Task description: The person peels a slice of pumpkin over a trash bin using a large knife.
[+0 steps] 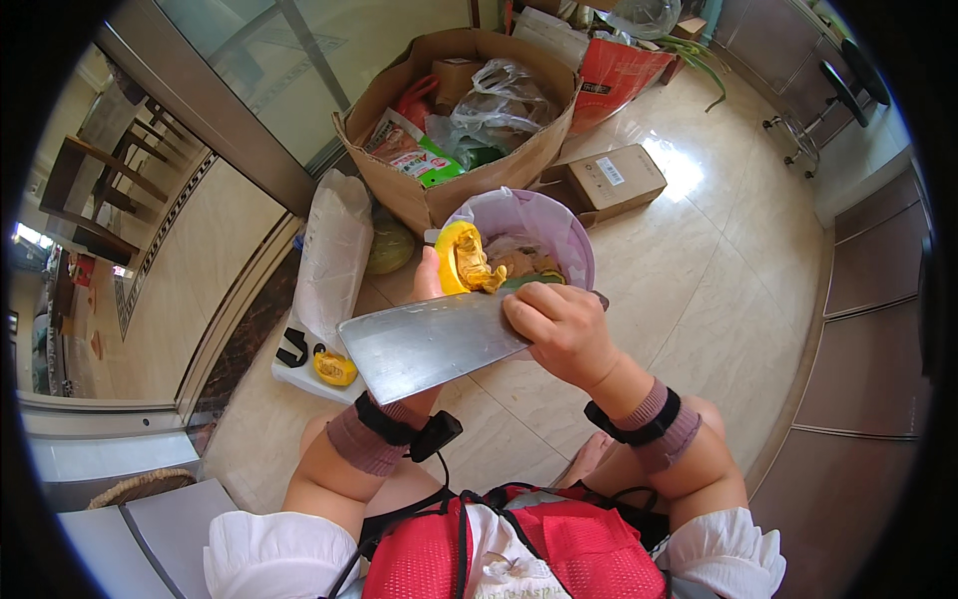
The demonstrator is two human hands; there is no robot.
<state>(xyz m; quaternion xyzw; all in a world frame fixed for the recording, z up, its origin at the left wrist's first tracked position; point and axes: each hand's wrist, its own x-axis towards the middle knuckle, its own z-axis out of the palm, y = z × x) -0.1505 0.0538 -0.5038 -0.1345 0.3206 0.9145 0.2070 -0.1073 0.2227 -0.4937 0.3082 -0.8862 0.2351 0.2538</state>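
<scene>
My left hand (426,278) holds a chunk of yellow pumpkin (453,258) with stringy orange pulp hanging from its cut side. Most of that hand is hidden behind the broad steel blade of a cleaver (434,341). My right hand (557,326) grips the cleaver at the handle end, with the blade lying flat across the view to the left. Below the pumpkin chunk stands a purple bin (582,239) with a pale liner and scraps (528,262) inside. Another pumpkin piece (334,368) rests on a white surface (299,378) at the left.
Behind the bin is a large cardboard box (456,198) filled with plastic bags and packets. A small carton (617,183) lies on the tiled floor to its right. A plastic-wrapped white item (333,247) and a round green gourd or melon (391,245) stand left of the bin.
</scene>
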